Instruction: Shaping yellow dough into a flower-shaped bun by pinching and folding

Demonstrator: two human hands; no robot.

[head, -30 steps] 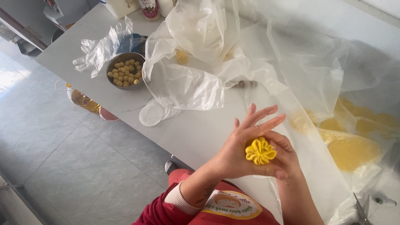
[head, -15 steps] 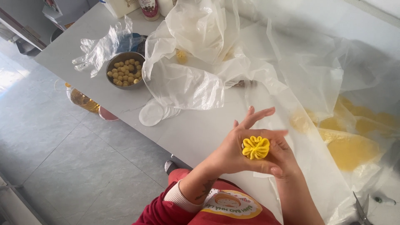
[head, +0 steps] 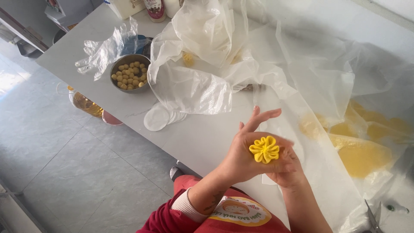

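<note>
head view: the left hand (head: 246, 157) cups a yellow dough flower (head: 264, 149) from its left side, thumb wrapped under and across the front of it, index and middle fingers (head: 263, 117) stretched out and up, free of the dough. the right hand (head: 288, 170) sits below and behind, fingers curled closed under the flower so that it rests on them; how tightly they press i cannot tell, since the left hand covers much of them. the flower faces up toward the camera, petals fanned in a ring with no clear long axis, its centre just right of the left palm and just above the right knuckles, so both hands touch it and the left has the wider grip. it is held in the air over the near edge of the table (head: 202, 138), not set down. outward from there, clear plastic sheet (head: 319, 77) covers the right half of the table, with yellow dough (head: 360, 155) under it toward the right edge. white paper rounds (head: 157, 118) lie near the near edge to the left, and a metal bowl (head: 129, 77) of small yellow balls stands beyond them toward the far left corner, beside a crumpled plastic glove (head: 103, 49). scissors (head: 373, 218) lie at the near right corner.
</note>
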